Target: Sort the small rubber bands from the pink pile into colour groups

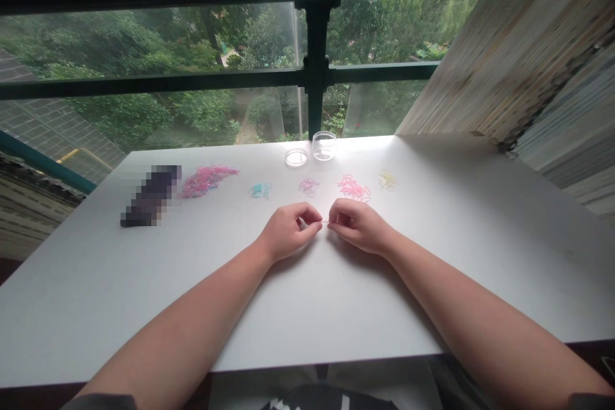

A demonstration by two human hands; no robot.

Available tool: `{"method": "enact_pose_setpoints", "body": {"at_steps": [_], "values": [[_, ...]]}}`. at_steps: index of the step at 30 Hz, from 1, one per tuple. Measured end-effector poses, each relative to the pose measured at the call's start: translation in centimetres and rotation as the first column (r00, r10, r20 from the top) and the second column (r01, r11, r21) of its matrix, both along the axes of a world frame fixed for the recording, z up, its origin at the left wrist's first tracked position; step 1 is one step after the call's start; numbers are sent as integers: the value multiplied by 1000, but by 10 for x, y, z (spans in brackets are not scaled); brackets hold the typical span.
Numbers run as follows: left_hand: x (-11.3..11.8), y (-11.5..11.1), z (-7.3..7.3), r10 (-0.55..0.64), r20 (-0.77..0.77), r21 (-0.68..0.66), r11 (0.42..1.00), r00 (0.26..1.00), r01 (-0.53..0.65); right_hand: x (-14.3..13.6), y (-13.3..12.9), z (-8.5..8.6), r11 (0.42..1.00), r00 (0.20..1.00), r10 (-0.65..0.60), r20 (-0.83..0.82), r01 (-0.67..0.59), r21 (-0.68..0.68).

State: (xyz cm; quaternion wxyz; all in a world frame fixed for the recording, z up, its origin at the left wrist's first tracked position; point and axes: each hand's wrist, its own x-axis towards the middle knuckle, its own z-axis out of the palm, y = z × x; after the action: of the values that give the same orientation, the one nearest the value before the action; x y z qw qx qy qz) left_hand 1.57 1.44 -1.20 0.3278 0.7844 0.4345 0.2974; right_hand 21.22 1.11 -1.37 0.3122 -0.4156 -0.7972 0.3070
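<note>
My left hand (294, 230) and my right hand (359, 225) face each other above the middle of the white table (269, 320). Each has its thumb and forefinger pinched. A thin, pale pink rubber band (325, 222) spans the small gap between the fingertips, held at both ends. Just beyond my hands lie small piles of rubber bands: teal (261, 189), light purple (309, 186), pink (353, 188) and pale yellow (387, 180). The pink pile is closest to my right hand. Farther left spreads a larger mixed, mostly pink heap of bands (207, 180).
At the table's back edge stands a clear round container (324, 147), with its clear lid (296, 157) lying beside it. A dark, pixelated object (152, 195) rests at the left. Behind is a green-framed window (315, 45); a curtain (475, 45) hangs at the right.
</note>
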Motion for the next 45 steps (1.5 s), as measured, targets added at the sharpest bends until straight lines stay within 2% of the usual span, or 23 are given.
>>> {"method": "enact_pose_setpoints", "body": {"at_steps": [16, 30, 45], "values": [[0, 0, 2, 5, -15, 7, 1000, 1000, -5, 0, -1, 2, 999, 1000, 6, 14, -5, -45], [-1, 0, 0, -21, -10, -26, 999, 1000, 21, 0, -2, 0, 994, 998, 27, -62, -33, -101], [-1, 0, 0, -47, -19, -48, 998, 999, 46, 0, -1, -2, 998, 997, 50, -50, -52, -47]]}}
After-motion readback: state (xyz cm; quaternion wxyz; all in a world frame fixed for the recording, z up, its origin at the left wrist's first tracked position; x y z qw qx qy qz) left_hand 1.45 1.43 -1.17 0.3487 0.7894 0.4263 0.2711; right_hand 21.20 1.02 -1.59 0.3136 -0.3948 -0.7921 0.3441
